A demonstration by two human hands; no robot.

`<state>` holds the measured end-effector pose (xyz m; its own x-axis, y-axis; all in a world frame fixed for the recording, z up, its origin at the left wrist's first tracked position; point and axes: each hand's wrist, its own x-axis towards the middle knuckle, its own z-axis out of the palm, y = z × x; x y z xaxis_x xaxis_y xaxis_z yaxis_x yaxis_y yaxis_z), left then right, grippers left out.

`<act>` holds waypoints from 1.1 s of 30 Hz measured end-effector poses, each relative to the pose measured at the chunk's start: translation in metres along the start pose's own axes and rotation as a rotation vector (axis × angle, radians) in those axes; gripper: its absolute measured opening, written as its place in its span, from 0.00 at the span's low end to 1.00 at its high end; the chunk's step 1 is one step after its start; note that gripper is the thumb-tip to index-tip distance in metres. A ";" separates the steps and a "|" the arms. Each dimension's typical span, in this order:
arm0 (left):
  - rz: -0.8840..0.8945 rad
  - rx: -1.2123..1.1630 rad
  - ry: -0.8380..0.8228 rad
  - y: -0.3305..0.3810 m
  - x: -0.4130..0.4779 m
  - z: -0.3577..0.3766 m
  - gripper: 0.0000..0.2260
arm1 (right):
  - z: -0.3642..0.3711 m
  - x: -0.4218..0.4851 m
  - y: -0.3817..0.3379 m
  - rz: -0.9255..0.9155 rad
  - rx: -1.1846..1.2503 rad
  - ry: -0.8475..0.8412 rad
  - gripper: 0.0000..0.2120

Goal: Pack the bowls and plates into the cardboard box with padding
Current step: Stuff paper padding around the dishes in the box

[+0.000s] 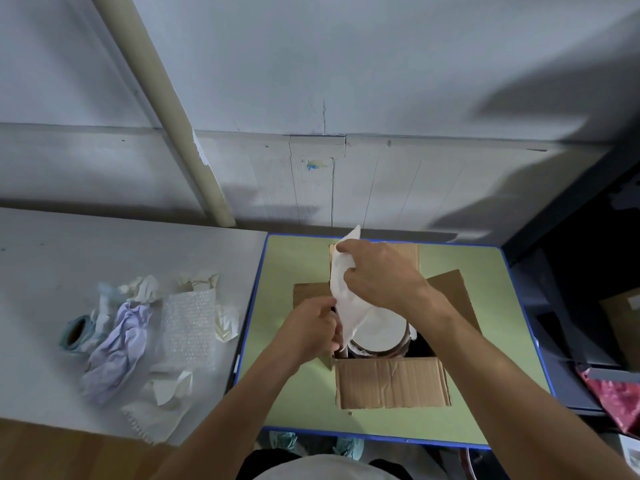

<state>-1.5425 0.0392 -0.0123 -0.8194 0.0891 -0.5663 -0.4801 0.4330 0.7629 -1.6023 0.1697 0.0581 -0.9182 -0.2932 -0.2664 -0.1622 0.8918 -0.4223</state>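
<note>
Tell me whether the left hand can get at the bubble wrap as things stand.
Probably yes, but not freely: the left hand pinches the white paper over the cardboard box. The bubble wrap lies uncovered on the grey table to its left, nothing between.

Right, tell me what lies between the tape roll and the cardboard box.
Head view: a crumpled lilac sheet, a bubble wrap sheet, cream paper, then a bare strip of green table before the cardboard box.

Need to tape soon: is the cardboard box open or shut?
Open: the cardboard box has flaps spread outward; left hand and right hand hold white paper over a plate inside.
</note>
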 end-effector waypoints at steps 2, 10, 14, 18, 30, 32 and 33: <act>0.022 0.098 0.032 -0.002 0.000 0.001 0.16 | 0.003 0.002 0.005 0.023 0.035 -0.001 0.24; 0.063 0.063 0.125 -0.009 -0.002 -0.008 0.12 | 0.043 -0.006 0.011 0.064 -0.017 -0.019 0.19; 0.066 0.008 0.173 -0.003 0.003 -0.012 0.21 | 0.075 -0.012 -0.001 0.004 -0.124 0.039 0.19; 0.076 0.015 0.196 0.014 0.011 -0.018 0.28 | 0.076 -0.022 0.001 -0.073 -0.062 0.417 0.26; 0.061 0.435 0.136 0.055 0.018 -0.017 0.34 | 0.065 -0.056 0.028 0.015 0.447 0.009 0.23; 0.080 0.507 0.168 0.059 0.016 -0.022 0.37 | 0.063 -0.062 0.018 -0.033 0.409 -0.071 0.26; 0.066 0.510 0.161 0.063 0.015 -0.026 0.36 | 0.063 -0.063 0.015 -0.054 0.383 -0.076 0.28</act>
<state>-1.5929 0.0450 0.0356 -0.8996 0.0100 -0.4366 -0.2456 0.8151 0.5247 -1.5241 0.1794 0.0137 -0.8805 -0.3734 -0.2921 -0.0497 0.6855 -0.7264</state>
